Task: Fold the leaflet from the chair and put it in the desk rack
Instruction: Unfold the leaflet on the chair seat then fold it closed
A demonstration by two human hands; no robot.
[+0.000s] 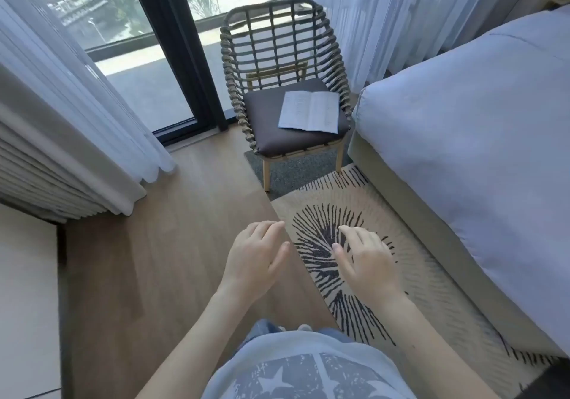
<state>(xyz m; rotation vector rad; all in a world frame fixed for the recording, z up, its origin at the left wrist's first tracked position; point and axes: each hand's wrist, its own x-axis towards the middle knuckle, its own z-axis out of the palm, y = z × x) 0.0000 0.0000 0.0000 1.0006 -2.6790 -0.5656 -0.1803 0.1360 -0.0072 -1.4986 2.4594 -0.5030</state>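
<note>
White leaflet lies open and flat on the dark cushion of the woven chair, beside the bed. Left hand and right hand hover empty over the floor, fingers loosely spread.

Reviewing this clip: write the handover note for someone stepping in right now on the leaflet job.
Left hand: empty, open, held out in front of the body.
Right hand: empty, open, beside the left.
Leaflet: lying open and flat on the dark seat cushion of the woven chair, towards the bed side.
Desk rack: not in view.
Done: nothing yet; leaflet untouched.
Left: pick up the leaflet, fold it, find the rack and put it in.
</note>
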